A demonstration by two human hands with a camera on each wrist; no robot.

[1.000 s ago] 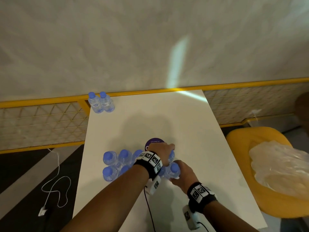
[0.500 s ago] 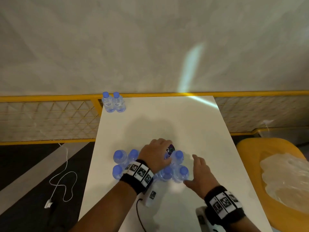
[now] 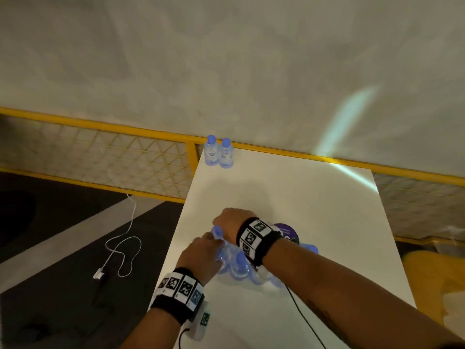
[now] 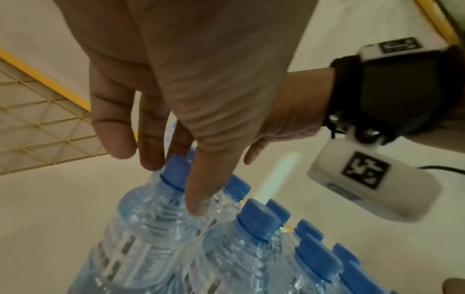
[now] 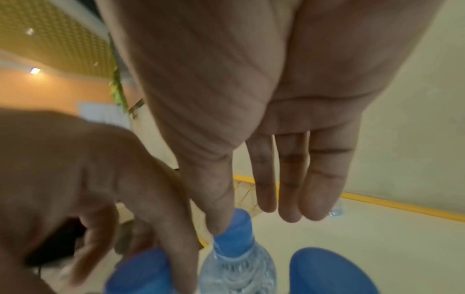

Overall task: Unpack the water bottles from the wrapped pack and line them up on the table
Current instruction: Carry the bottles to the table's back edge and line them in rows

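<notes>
The bottles, a blue-capped cluster, stand on the white table near its left edge, directly under both hands. In the head view, the left hand lies on the cluster's left side, and the right hand reaches across from the right over its far-left corner; the forearm covers much of the cluster. A purple disc lies just beyond the right wrist. Two bottles stand upright and touching at the table's far-left corner, well apart from the hands. Bare tabletop extends ahead of the hands and to their right. A yellow railing runs behind the far edge; a white cable lies on the floor left of the table.

Left wrist view: the left hand has fingers extended downward and relaxed, the thumb resting between two bottle necks; it grips nothing. The right wrist with its camera shows beyond.

Right wrist view: the right hand has straight fingers, the thumb tip touching one blue cap; nothing is gripped. The left hand's fingers come down beside an adjacent cap.
</notes>
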